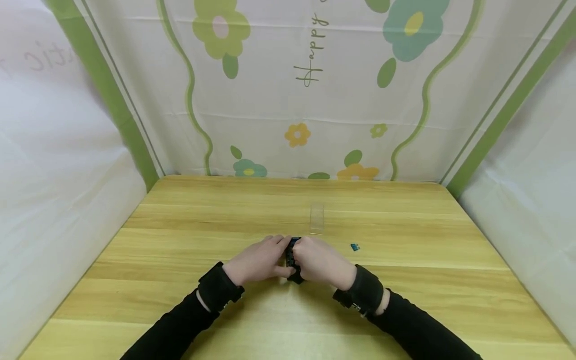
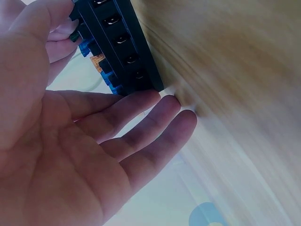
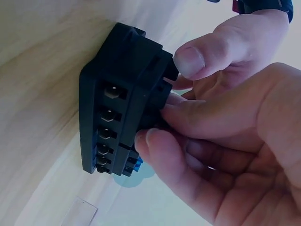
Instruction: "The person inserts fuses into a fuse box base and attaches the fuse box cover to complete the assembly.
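Observation:
A black fuse block (image 1: 294,260) with a row of metal screw terminals stands on the table between both hands. Blue and orange blade fuses (image 2: 97,60) stick out of its top. My left hand (image 1: 263,258) holds the block lengthwise, its fingers nearly straight at the far end and its thumb at the near end. From above, my right hand (image 1: 321,260) pinches at the block's top with thumb and forefinger. A green piece (image 2: 74,36) shows beside those fingertips, but I cannot tell what is in the pinch, since the fingers hide it.
Beyond the hands lies a clear plastic cover (image 1: 317,218). Small blue pieces (image 1: 355,247), like loose fuses, lie to the right of the right hand. The wooden table (image 1: 216,205) ends at a printed cloth wall (image 1: 270,100), with more cloth on both sides.

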